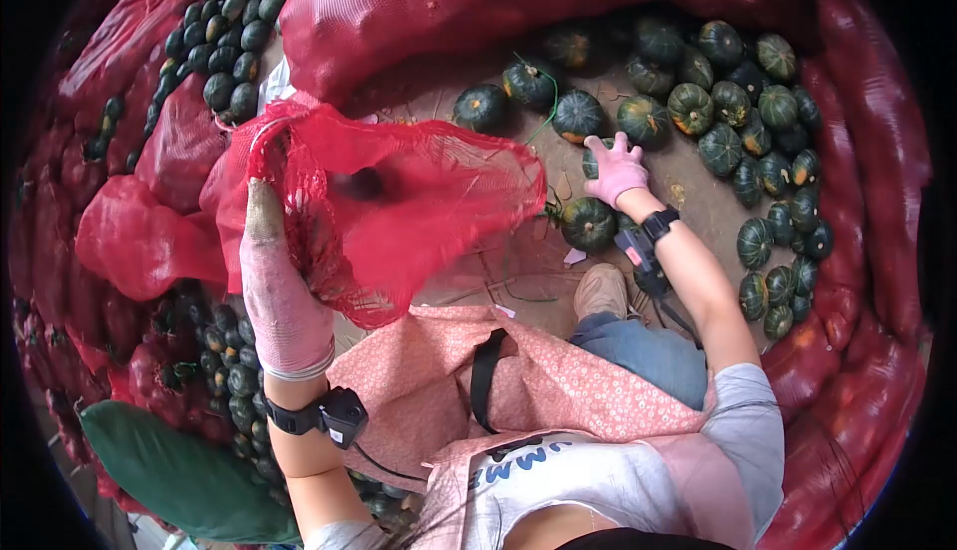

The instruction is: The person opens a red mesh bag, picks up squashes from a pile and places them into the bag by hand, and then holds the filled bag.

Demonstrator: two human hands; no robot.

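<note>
the left hand (277, 266), in a pink glove soiled toward the fingers, is raised at the left of a red mesh bag (429, 176), against its gathered rim; the fingertips are lost in the mesh, so i cannot tell how tightly they close. the bag hangs in front of the person, stretching to the right, with a blurred dark round thing (361, 184) inside. the right hand (616, 171), also in a pink glove, is spread over a small green squash (590, 164) on the floor (713, 241), right of the bag, touching it. another dark green squash (588, 224) sits just nearer, by the tan shoe (600, 291). more squashes (753, 117) cluster at the far right, beside bulging red mesh sacks (877, 132). at the near left lies a dark green bundle (179, 475), and a pink floral apron (588, 376) covers the person's lap.
</note>
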